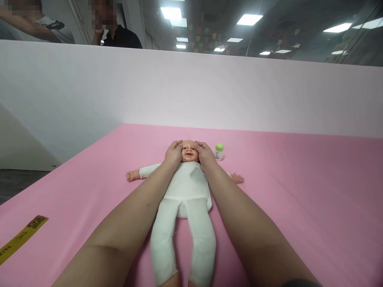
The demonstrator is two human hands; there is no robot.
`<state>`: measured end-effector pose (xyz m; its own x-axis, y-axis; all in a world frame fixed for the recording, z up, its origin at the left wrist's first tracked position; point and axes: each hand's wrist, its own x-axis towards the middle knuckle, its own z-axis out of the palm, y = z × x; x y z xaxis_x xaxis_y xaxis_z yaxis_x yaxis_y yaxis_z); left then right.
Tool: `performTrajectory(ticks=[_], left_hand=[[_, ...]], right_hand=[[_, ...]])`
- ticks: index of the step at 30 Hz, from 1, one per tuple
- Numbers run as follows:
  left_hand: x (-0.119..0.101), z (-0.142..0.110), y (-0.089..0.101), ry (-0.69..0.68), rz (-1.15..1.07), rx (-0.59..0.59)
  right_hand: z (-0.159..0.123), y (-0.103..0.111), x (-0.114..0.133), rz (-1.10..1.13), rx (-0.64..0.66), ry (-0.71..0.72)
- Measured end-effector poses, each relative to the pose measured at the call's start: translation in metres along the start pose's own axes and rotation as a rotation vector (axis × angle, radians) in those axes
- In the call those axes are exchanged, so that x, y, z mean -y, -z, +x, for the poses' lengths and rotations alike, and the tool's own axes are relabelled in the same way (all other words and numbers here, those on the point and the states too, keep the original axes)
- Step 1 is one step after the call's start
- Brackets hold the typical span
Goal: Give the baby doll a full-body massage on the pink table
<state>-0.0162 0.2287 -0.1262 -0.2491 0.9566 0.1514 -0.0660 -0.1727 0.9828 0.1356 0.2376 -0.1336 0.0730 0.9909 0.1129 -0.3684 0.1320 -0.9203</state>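
A baby doll [187, 187] with a white cloth body lies on its back, its arms spread out and its legs pointing towards me. My left hand [173, 153] cups one side of the doll's hard plastic head, with the thumb near its temple. On the other side, my right hand [205, 153] holds the head in the same way. Both hands' fingers are partly hidden beside and behind the head. Just beyond my right hand stands a small white jar [219, 152] with a green lid, apart from the hand.
The doll lies on a pink covered table [299, 199] with a white wall [209, 91] along its far side. A yellow strip [22, 239] with a printed code is at the left edge. Above the wall, glass shows ceiling lights and two people [122, 36].
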Motion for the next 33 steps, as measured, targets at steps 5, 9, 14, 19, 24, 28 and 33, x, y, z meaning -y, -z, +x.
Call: performTrajectory(ticks=[5, 9, 14, 19, 24, 28, 33], left_hand=[[0.000, 0.000, 0.001, 0.051, -0.111, 0.007], [-0.001, -0.003, 0.002, 0.019, -0.075, 0.009], [-0.004, -0.010, 0.003, -0.063, 0.046, 0.026], [-0.005, -0.011, 0.003, -0.043, 0.067, 0.012], [-0.002, -0.006, 0.002, -0.045, 0.084, 0.014], [0.002, -0.001, 0.002, -0.038, 0.031, -0.007], [0.004, 0.002, 0.003, -0.001, -0.078, 0.005]], right_hand=[[0.005, 0.005, -0.005, 0.055, 0.040, -0.034], [-0.004, -0.001, 0.001, 0.015, 0.053, 0.015], [-0.016, -0.007, 0.010, -0.098, 0.037, 0.064], [-0.015, -0.009, 0.010, -0.148, 0.010, 0.084], [-0.011, -0.010, 0.007, -0.128, -0.009, 0.086], [-0.006, -0.007, 0.004, -0.073, -0.010, 0.045], [0.000, 0.000, 0.000, 0.011, 0.013, -0.009]])
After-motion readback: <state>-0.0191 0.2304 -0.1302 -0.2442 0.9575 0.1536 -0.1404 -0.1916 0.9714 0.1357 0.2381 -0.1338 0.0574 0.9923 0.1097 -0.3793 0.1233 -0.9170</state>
